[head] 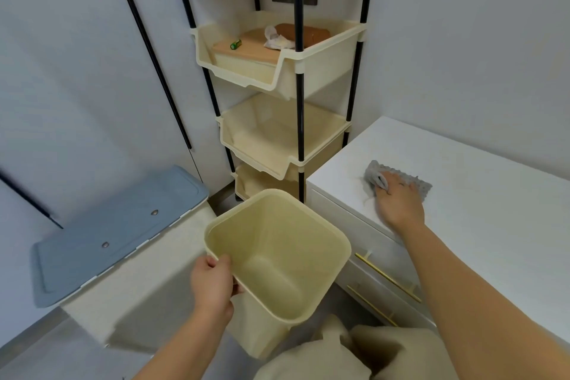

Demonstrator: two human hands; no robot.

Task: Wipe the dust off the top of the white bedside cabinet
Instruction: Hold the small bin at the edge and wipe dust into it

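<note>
The white bedside cabinet (pixel 481 194) fills the right side, with gold drawer handles on its front. A grey cloth (pixel 416 180) lies flat on its top near the left front corner. My right hand (pixel 398 199) presses down on the cloth, fingers spread over it, and a small line of dust lies just left of the cloth. My left hand (pixel 212 284) grips the rim of an empty cream plastic bin (pixel 296 241), held tilted beside the cabinet's front left corner, below its top edge.
A cream three-tier rack (pixel 308 55) on black poles stands in the corner behind the bin, its top tray holding small items. A box with a blue-grey lid (pixel 123 231) sits at the left. White walls close in behind.
</note>
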